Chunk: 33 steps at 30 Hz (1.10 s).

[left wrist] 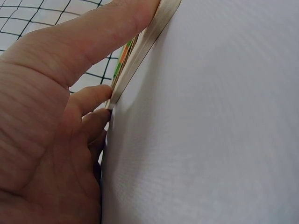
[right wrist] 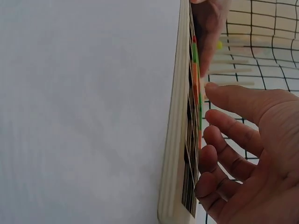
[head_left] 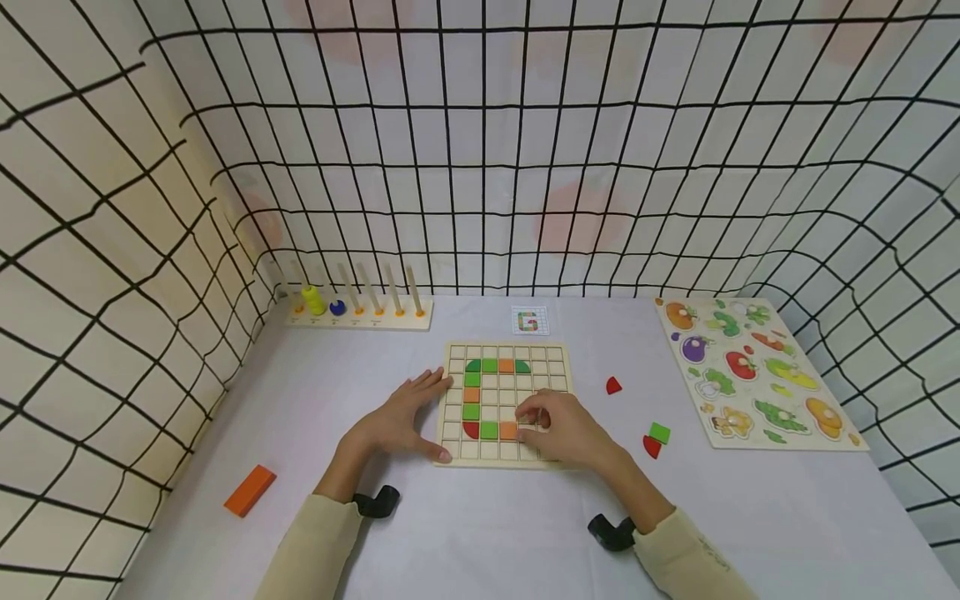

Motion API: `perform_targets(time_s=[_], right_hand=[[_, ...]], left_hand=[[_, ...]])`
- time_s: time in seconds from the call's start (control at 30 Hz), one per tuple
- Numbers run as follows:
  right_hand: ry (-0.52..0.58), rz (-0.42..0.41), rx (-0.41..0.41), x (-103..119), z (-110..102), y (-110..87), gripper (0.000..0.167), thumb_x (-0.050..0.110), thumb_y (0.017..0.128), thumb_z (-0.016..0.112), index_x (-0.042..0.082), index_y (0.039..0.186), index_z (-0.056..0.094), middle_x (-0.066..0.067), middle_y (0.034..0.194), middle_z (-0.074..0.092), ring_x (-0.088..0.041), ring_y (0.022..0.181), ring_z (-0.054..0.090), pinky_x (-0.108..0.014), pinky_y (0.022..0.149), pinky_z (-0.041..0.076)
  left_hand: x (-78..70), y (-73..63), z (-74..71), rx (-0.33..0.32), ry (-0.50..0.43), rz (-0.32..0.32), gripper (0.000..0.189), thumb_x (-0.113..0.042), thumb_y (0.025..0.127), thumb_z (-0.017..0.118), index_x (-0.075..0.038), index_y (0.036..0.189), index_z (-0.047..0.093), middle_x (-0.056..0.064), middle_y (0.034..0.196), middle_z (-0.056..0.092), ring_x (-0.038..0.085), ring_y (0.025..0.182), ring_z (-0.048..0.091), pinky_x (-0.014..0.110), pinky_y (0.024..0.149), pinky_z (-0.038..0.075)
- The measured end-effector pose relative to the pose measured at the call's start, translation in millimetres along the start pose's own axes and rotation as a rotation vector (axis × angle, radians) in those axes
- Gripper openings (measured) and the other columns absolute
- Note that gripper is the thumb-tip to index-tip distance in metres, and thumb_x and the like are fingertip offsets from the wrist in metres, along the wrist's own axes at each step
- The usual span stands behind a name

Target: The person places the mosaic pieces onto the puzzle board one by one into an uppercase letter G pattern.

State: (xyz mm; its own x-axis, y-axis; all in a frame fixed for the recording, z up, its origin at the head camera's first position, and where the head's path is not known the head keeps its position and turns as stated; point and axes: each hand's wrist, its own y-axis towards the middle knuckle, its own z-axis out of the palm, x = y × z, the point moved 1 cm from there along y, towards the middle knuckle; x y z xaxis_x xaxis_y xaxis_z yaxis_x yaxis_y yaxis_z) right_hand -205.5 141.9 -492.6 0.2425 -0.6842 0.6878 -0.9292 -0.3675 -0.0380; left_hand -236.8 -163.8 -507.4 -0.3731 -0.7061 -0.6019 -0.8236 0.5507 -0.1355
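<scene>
A square wooden grid board (head_left: 457, 457) lies in the middle of the table, with green, orange and red tiles in its cells, among them an orange tile (head_left: 508, 430) in the lower row. At the board's left edge my left hand (head_left: 403, 418) rests with thumb and fingers spread, touching the rim. My right hand (head_left: 562, 429) hovers over the board's lower right part, beside the orange tile. Its fingers are loosely bent; in the right wrist view thumb and fingertips (right wrist: 212, 119) stand apart with no piece visible between them. The palm hides some cells in the head view.
Behind the board lies a small pattern card (head_left: 530, 320). Right of it are a red quarter piece (head_left: 613, 385), a second red piece (head_left: 652, 447), a green square (head_left: 660, 432) and a vegetable puzzle (head_left: 757, 375). Leftward are a peg stand (head_left: 375, 322) and an orange block (head_left: 251, 491).
</scene>
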Motion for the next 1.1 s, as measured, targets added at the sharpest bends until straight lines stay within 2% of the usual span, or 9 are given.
perform_targets(time_s=[0.23, 0.47, 0.7, 0.87, 1.1], right_hand=[[0.016, 0.035, -0.065, -14, -20, -3.1, 0.021, 0.022, 0.089, 0.081, 0.016, 0.108, 0.076, 0.004, 0.087, 0.061, -0.016, 0.081, 0.053, -0.025, 0.067, 0.046], [-0.003, 0.074, -0.125, -35, -44, -14.2, 0.023, 0.02, 0.089, 0.08, 0.011, 0.109, 0.076, 0.0, 0.089, 0.064, -0.018, 0.08, 0.053, -0.025, 0.064, 0.043], [-0.046, 0.06, -0.16, -60, -54, -26.7, 0.02, 0.016, 0.088, 0.081, 0.012, 0.107, 0.076, 0.001, 0.087, 0.063, -0.016, 0.077, 0.053, -0.024, 0.064, 0.043], [-0.052, 0.045, -0.136, -68, -58, -33.7, 0.024, 0.018, 0.087, 0.082, 0.012, 0.109, 0.076, 0.001, 0.088, 0.063, -0.016, 0.078, 0.052, -0.023, 0.065, 0.043], [-0.07, 0.096, -0.053, -69, -59, -41.4, 0.031, 0.02, 0.084, 0.084, 0.013, 0.113, 0.075, 0.0, 0.095, 0.065, -0.017, 0.086, 0.053, -0.024, 0.071, 0.048]], left_hand=[[-2.0, -1.3, -0.1, -0.002, -0.013, -0.007, 0.124, -0.054, 0.065, 0.093, -0.015, 0.164, 0.029, 0.006, 0.174, 0.016, 0.029, 0.162, 0.009, 0.056, 0.131, 0.008], [0.0, -0.7, 1.8, 0.007, -0.001, -0.016, 0.125, -0.054, 0.065, 0.093, -0.016, 0.164, 0.028, 0.005, 0.174, 0.015, 0.028, 0.162, 0.008, 0.055, 0.131, 0.007], [1.5, -0.4, 2.2, 0.012, 0.006, -0.015, 0.125, -0.055, 0.066, 0.092, -0.016, 0.165, 0.027, 0.005, 0.174, 0.014, 0.029, 0.162, 0.007, 0.055, 0.131, 0.007], [2.3, 0.6, 2.3, 0.027, 0.019, -0.037, 0.126, -0.056, 0.066, 0.092, -0.019, 0.165, 0.024, 0.002, 0.175, 0.012, 0.026, 0.163, 0.005, 0.053, 0.132, 0.006], [1.5, 0.3, 1.9, 0.019, 0.021, -0.031, 0.125, -0.056, 0.066, 0.092, -0.019, 0.165, 0.025, 0.001, 0.174, 0.012, 0.025, 0.163, 0.005, 0.052, 0.132, 0.006]])
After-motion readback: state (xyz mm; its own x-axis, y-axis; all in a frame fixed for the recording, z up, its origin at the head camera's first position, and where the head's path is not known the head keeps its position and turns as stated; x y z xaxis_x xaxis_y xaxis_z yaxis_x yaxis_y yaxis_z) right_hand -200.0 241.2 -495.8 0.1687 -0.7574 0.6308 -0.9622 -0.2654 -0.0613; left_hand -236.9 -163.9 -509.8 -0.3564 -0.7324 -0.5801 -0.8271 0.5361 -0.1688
